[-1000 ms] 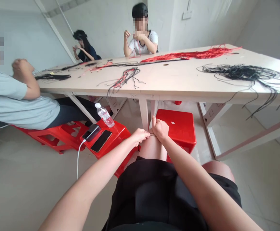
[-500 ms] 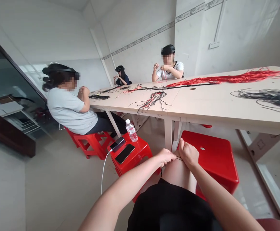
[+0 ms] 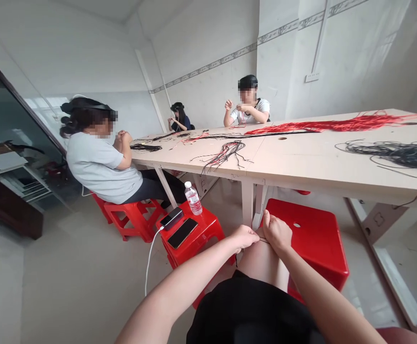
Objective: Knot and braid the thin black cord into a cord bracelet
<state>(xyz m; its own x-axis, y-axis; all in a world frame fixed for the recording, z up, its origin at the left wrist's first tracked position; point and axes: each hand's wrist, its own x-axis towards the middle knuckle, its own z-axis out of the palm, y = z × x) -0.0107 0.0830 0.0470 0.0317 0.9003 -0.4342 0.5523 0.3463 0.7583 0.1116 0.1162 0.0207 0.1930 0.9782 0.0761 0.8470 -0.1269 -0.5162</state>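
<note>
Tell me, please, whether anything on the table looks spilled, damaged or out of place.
Nothing looks spilled or damaged. The black cord bundle toward the right of the table looks untidy, lying in loose loops, and a dark strand hangs over the front edge. The red bundle lies straighter.

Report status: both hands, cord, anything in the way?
Left hand pinching dark cord. Right hand curled, grip hidden. Cord spans between them at knee. Bottle, phone on red stool, apart from hands.
</note>
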